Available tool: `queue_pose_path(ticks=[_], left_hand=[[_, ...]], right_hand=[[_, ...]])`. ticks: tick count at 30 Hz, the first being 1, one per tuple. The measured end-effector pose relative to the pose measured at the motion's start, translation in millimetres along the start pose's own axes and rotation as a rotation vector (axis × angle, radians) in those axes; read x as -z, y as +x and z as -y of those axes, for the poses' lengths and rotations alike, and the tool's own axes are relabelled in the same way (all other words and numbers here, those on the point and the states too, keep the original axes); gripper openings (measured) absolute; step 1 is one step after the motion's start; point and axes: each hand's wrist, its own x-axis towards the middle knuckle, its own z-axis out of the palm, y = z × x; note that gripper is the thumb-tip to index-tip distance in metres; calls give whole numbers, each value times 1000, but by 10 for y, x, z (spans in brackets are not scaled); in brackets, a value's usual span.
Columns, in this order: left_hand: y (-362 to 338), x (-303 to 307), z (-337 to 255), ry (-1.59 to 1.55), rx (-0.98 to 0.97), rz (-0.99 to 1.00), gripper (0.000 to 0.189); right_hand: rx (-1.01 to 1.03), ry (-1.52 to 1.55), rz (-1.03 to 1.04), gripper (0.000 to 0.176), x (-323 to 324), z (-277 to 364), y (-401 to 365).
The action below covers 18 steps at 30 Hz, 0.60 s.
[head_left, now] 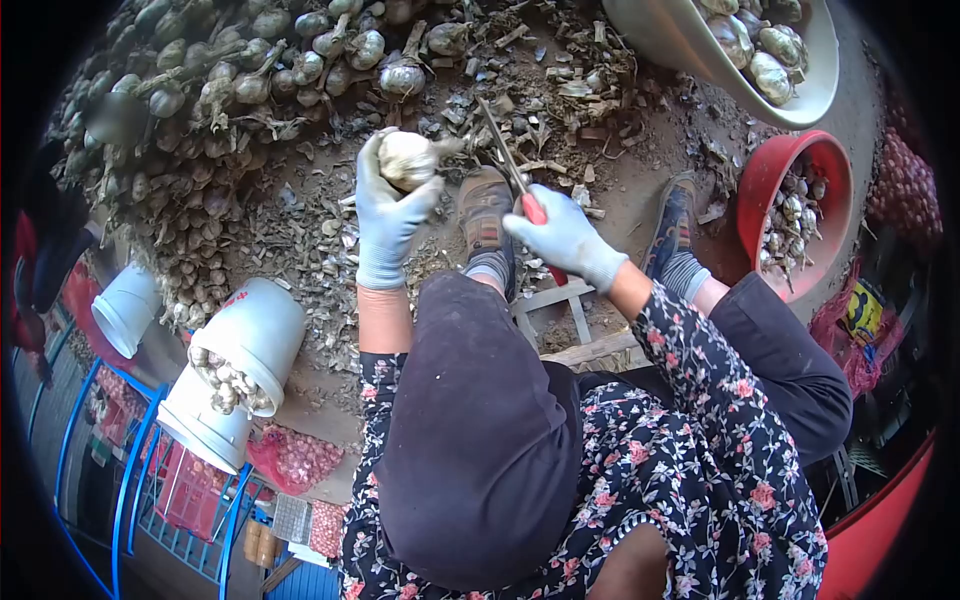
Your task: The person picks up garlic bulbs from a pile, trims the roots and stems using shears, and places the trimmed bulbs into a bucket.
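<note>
My left hand (388, 210), in a pale work glove, is closed around a whitish garlic bulb (407, 160). Its stem end points right and is blurred. In my gloved right hand (568, 238) is a long-bladed knife (507, 150) with a red handle, its blade slanting up and to the left. The blade is apart from the bulb, a short way to its right. Below both hands, the ground (440, 265) is littered with dry garlic skins and cut stalks.
A large heap of garlic (230, 100) lies at the upper left. White buckets (255, 325) stand or lean at the left, one holding bulbs. A pale tub (690, 40) and a red tub (757, 200) with garlic are at the right. Net sacks (905, 190) and blue rails (135, 480) flank the sides.
</note>
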Motion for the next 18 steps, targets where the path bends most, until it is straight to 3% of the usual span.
queue_pose_path(ticks=[1, 3, 4, 5, 6, 8, 11, 13, 14, 17, 18], left_hand=[[16, 41, 43, -254, 11, 16, 65], [32, 115, 127, -583, -1, 119, 67], [35, 108, 153, -662, -2, 180, 68], [30, 99, 183, -742, -3, 240, 69], [-19, 1, 142, -781, 50, 146, 71], [-16, 3, 155, -721, 113, 146, 66], [-32, -18, 144, -536, 171, 97, 54], [5, -32, 129, -373, 249, 67, 49], [13, -68, 137, -322, 260, 40, 44], [123, -262, 176, -393, 144, 47, 40], [195, -314, 165, -444, 123, 116, 39]], right_hand=[[5, -1, -1, 33, 37, -14, -65], [-148, 497, 371, 34, 114, 22, -216], [-242, 483, 458, 39, 190, 94, -270], [-102, 477, 416, 42, 185, 134, -306], [-66, 479, 418, 44, 207, 205, -300], [-32, 486, 420, 45, 192, 271, -251], [-32, 409, 401, 60, 154, 234, -119], [-34, 243, 397, 68, 176, 223, -69], [-19, 295, 375, 57, 160, 185, -72], [12, 371, 326, 60, 148, 60, -70], [-39, 372, 331, 51, 241, 157, -116]])
